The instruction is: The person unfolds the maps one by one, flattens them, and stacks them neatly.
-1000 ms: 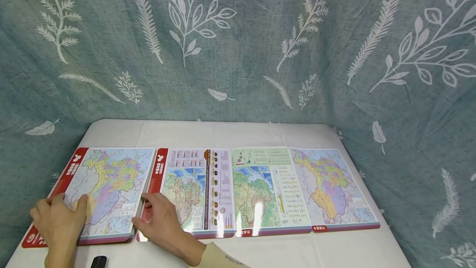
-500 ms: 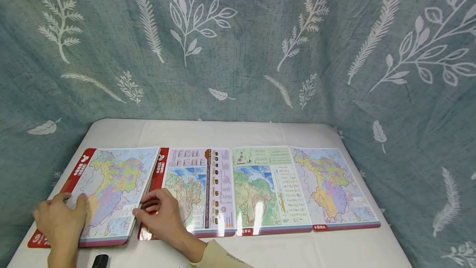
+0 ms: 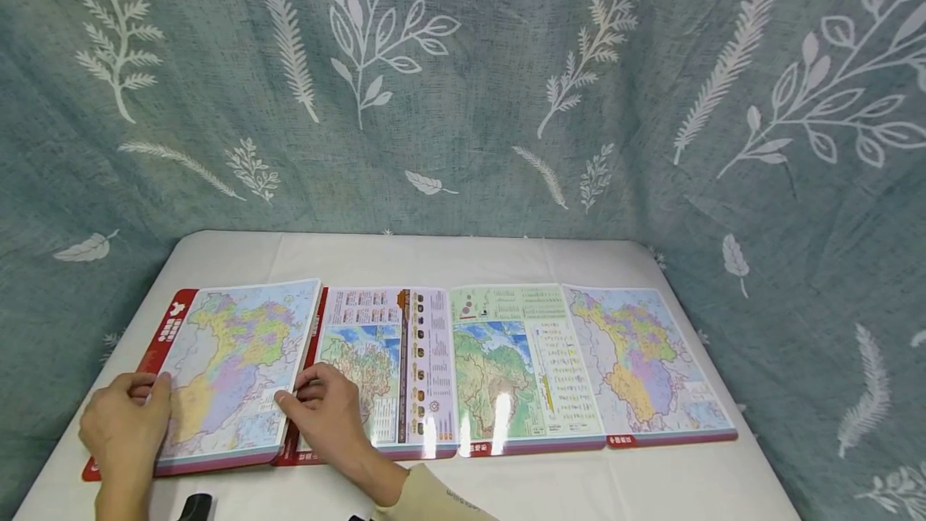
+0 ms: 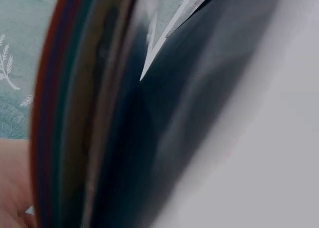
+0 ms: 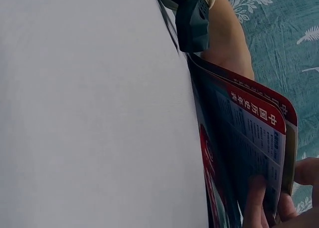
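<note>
A stack of laminated map sheets (image 3: 231, 368) with a red left border sits at the left of the table. My left hand (image 3: 129, 416) holds its left edge, thumb over the top sheet. At its right edge my right hand (image 3: 329, 412) pinches the sheets between thumb and fingers. That edge is raised and overlaps the red border of a second map sheet (image 3: 365, 376). Coloured sheet edges (image 4: 57, 108) fan apart in the left wrist view. In the right wrist view, fingers grip a red-topped printed sheet (image 5: 249, 133) with others behind it.
Right of the second sheet lie a green physical map (image 3: 488, 392) and a political map (image 3: 640, 368), in one row. A small black object (image 3: 195, 507) is at the front left. The white-covered table (image 3: 665, 489) backs onto a leaf-patterned green curtain (image 3: 477, 119).
The stack has shifted right with both hands, and its right edge has risen over the second sheet's red border. The other sheets have stayed in place.
</note>
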The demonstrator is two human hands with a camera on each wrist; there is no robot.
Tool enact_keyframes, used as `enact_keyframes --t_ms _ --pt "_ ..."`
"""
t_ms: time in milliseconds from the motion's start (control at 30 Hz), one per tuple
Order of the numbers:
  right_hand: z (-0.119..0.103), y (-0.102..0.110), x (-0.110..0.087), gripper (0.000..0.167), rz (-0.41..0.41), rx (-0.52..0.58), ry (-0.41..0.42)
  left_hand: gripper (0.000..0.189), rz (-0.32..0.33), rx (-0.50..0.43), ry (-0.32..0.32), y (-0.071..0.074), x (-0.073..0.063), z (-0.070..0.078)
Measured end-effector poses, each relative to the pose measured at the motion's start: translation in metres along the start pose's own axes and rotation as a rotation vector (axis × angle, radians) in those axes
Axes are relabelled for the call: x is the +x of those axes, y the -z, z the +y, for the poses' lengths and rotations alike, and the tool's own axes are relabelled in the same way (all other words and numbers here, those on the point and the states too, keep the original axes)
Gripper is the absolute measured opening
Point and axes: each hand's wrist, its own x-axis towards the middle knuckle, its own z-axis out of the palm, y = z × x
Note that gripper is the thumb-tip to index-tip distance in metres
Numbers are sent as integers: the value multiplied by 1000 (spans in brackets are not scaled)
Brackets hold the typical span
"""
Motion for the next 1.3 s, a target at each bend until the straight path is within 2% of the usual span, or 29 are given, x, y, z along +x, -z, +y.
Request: enact_keyframes --t_ms 233,400,533,600,733,967,1167,1300 --pt "-4 8 -2 11 42 -34 -21 40 -21 -11 11 -3 0 2" --pt "-3 9 -3 11 39 -46 -19 43 -35 26 17 -3 -1 -1" --pt "-2 14 -3 11 64 -91 21 46 -11 56 39 -3 -1 -2" --pt "-2 18 -3 10 74 -108 33 45 18 54 34 -1 -1 -1" --pt "-3 24 -3 10 73 -102 25 42 37 28 31 0 -1 2" --pt "-1 30 -7 10 61 -112 44 41 20 -9 19 -5 -3 5" --pt "1 38 -10 11 73 -154 88 43 -18 -14 76 -8 -5 10" --pt "2 43 -12 11 107 -161 86 44 -28 -20 70 -10 -6 12"
